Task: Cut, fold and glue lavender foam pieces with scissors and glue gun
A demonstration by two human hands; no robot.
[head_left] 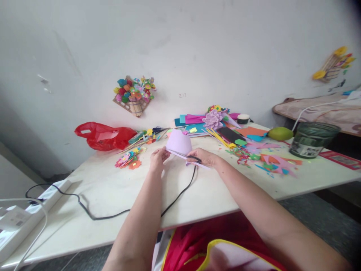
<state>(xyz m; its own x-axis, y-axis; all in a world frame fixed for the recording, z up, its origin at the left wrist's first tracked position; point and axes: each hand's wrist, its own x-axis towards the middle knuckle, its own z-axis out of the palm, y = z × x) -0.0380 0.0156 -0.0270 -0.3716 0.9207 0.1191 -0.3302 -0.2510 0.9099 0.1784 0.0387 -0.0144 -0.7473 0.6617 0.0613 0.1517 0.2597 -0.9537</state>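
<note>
My left hand pinches the left edge of a curved lilac foam sheet over the white table. My right hand is closed round dark scissors, whose blades lie along the sheet's lower edge. A thin lilac strip trails from the sheet under my right hand. A black cable runs across the table beneath both hands.
Small foam flowers lie left of my hands, with a red plastic bag behind. Foam sheets, scraps, a phone, a green fruit and a dark bucket sit to the right. A power strip lies at the left.
</note>
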